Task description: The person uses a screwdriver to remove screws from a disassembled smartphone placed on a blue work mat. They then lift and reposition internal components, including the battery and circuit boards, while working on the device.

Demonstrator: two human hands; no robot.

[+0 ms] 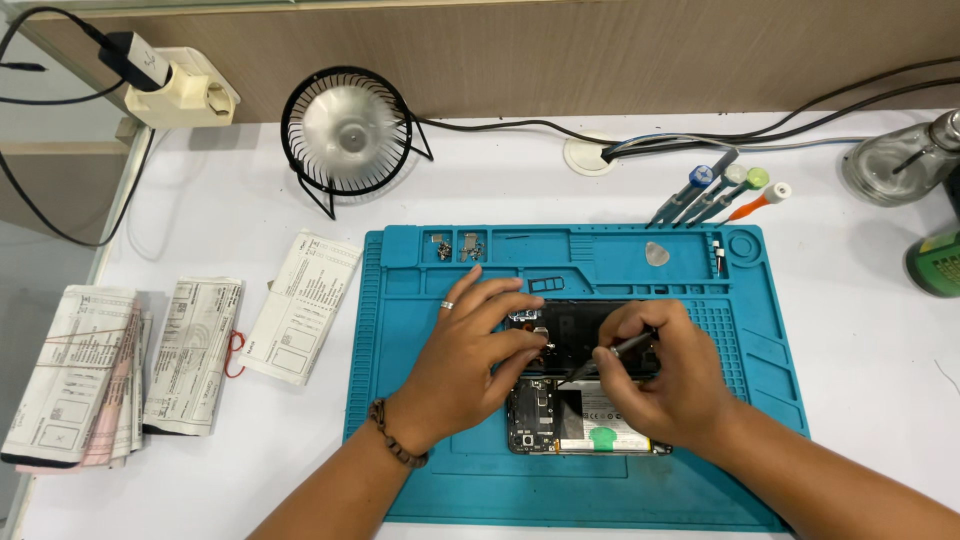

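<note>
fingertips of left hand [462,360] pressed down on a black phone part [580,330], pinning it flat against the blue work mat [420,300]; thumb and forefinger close together near a small copper-coloured spot at the part's left end, presumably to stop it sliding under tool pressure. ring on one finger, beaded band at the wrist.

fingers of right hand [655,375] curled narrow around a slim dark tool [612,355], gripped pen-style, tip angled down and left toward the seam between the black part and the opened phone [585,418]. pen grip likely chosen for fine control at the tip. exact contact point of the tip too small to confirm.

opened phone lying flat at mat centre, just below the black part, internals facing up: circuit board at left, pale battery with a green tab at right. partly covered by the right hand.

in the mat's top trays: small metal pieces [455,246] at upper left, kept apart from the work area so as not to roll off; a translucent pick [656,254] further right.

beyond the mat's upper right corner: a row of screwdrivers [715,195] with coloured caps, handles fanned within reach of the right hand. glass bottle [905,160] at far right.

behind the mat: small desk fan [347,128] facing the work. left of the mat: folded printed papers [185,350], well apart from both hands.
</note>
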